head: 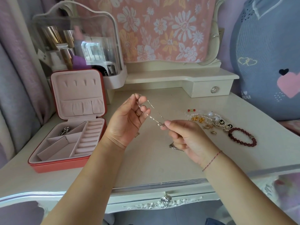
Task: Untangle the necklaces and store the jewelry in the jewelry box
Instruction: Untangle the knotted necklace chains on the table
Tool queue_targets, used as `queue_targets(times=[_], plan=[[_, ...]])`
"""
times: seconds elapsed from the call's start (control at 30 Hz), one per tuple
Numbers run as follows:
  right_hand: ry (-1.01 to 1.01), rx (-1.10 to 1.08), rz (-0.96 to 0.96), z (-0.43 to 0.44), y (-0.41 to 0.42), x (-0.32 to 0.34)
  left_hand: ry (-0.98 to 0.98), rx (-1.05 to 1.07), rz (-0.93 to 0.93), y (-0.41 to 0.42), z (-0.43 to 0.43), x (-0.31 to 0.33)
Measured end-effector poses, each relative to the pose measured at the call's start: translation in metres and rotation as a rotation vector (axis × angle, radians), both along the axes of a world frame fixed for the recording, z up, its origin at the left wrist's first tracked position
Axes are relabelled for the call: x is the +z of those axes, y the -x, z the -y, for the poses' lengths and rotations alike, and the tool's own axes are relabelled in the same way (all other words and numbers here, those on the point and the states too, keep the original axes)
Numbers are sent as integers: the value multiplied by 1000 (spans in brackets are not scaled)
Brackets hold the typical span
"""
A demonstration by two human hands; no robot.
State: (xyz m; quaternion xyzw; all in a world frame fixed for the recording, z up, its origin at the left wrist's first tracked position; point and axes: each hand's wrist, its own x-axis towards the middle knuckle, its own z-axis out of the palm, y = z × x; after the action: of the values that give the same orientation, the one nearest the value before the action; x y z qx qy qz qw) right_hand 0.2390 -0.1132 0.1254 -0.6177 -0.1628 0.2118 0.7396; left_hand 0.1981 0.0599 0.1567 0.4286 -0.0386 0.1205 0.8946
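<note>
Both hands are raised above the middle of the tabletop (146, 168) with a thin silver necklace (151, 106) stretched between them. The left hand (128, 120) is turned palm up, its fingers (142, 101) curled, and the chain loops over the fingertips and is held there. The right hand (190, 140) pinches the other end of the chain between thumb and forefinger, right by a small silver pendant (159, 124), with the other fingers curled in. A red thread (212, 159) circles the right wrist. The jewelry box (56, 166) stands open at the left of the tabletop, coral outside and pink inside, its lid upright; a silver piece (65, 131) lies in its back left compartment. To the right of the hands lies a heap of pearl bracelets (209, 117) with gold charms, and just beside it a dark red bead bracelet (242, 138). Another silver piece (174, 147) lies on the tabletop, partly hidden under the right hand. Behind the box stands a clear cosmetics case (76, 43).
</note>
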Motion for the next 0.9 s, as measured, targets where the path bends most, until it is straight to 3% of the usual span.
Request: queue_targets(times=[0.4,0.47,0.57,0.63,0.73,0.9], plan=[[-172,123,-104,2,0,1,-50,-124,-73,1,6,0],[-85,10,-9,0,-1,-1,-72,-139,-73,2,7,0],[158,-223,324,-4,-3,-7,-108,-141,-62,3,9,1],[205,-286,434,-6,-4,-9,-105,-138,-61,3,9,1],[221,-259,456,-5,-2,-6,-106,-124,-57,3,9,1],[211,-136,297,-1,2,-3,-134,-100,-51,2,8,1]])
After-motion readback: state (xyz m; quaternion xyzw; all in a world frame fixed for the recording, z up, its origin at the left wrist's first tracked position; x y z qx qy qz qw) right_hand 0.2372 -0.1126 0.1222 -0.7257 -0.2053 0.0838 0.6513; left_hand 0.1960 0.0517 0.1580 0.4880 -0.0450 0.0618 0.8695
